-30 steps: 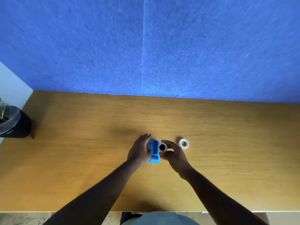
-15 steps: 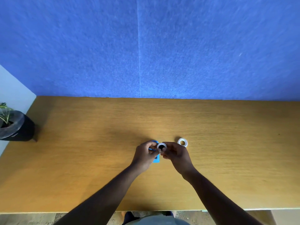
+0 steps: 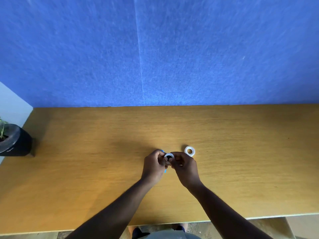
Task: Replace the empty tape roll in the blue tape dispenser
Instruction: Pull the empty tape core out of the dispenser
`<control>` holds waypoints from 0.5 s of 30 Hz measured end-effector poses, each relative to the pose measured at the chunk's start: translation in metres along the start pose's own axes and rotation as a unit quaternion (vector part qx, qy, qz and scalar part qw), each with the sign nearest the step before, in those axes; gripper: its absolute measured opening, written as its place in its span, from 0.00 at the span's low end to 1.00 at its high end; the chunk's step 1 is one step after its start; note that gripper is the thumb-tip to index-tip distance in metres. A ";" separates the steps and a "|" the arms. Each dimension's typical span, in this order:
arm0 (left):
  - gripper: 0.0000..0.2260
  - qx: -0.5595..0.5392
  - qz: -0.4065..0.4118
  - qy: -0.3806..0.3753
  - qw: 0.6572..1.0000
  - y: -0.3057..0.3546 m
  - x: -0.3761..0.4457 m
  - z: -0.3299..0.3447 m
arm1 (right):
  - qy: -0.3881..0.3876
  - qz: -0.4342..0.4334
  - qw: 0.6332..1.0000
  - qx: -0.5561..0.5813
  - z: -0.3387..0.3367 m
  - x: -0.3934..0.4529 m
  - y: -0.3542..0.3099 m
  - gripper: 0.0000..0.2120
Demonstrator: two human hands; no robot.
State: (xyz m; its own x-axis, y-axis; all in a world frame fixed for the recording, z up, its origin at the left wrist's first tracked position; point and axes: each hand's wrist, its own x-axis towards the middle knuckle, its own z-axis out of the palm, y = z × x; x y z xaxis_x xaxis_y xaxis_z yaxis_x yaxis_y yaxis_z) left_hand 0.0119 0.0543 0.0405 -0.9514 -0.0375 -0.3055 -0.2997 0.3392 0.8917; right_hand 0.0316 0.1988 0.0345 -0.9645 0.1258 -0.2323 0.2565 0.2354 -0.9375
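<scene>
Both hands now meet on the small roll (image 3: 168,158), lifted clear of the blue tape dispenser (image 3: 165,170), which a second ago lay exposed on the worktop (image 3: 86,169). Left hand (image 3: 154,165) and right hand (image 3: 184,167) each pinch it in a closed grip. Likely the spent core is out; the spare roll (image 3: 189,151) waits just beside.
</scene>
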 end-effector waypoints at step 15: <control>0.04 0.009 -0.012 -0.031 0.999 0.000 -0.002 0.010 | -0.073 0.140 0.959 0.234 -0.026 0.006 0.003 0.12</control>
State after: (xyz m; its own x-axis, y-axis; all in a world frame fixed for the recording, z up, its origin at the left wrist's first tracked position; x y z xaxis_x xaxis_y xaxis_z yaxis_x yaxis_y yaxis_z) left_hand 0.0141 0.0634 0.0378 -0.9379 0.0118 -0.3467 -0.3202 0.3551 0.8783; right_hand 0.0279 0.2253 0.0367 -0.8694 -0.0227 -0.4936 0.4829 -0.2507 -0.8390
